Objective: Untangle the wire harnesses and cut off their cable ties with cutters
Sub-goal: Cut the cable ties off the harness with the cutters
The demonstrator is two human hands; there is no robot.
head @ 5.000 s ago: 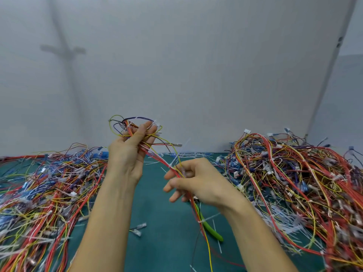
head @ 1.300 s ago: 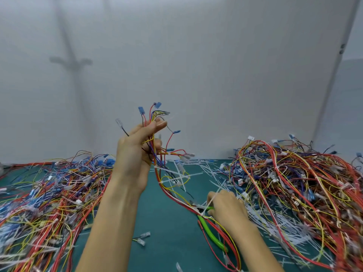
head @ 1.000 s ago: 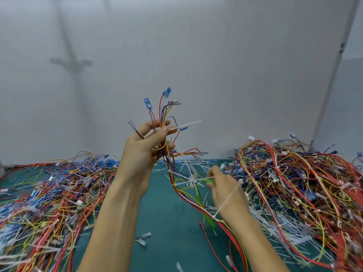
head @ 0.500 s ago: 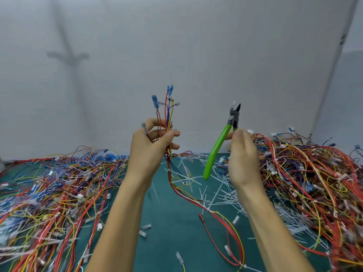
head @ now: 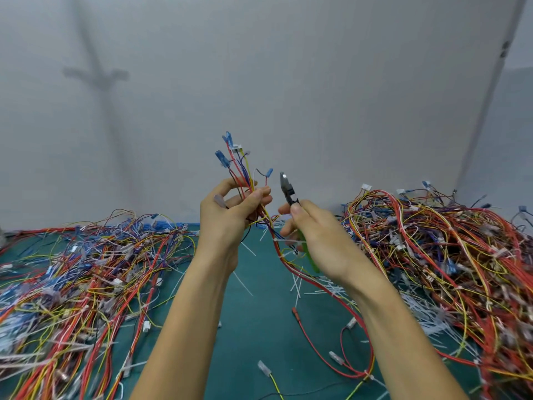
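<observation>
Left hand [head: 227, 220], right hand [head: 320, 241] bare; left forearm [head: 187, 319], right forearm [head: 398, 327] bare to frame edge.

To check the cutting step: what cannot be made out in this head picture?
All in the head view.
The cutters: green handles largely hidden by the right hand; blades too small to tell open or closed.
The held harness: its middle is hidden inside the left hand.
Left wire pile and right wire pile: cut off by the picture's edges.
</observation>
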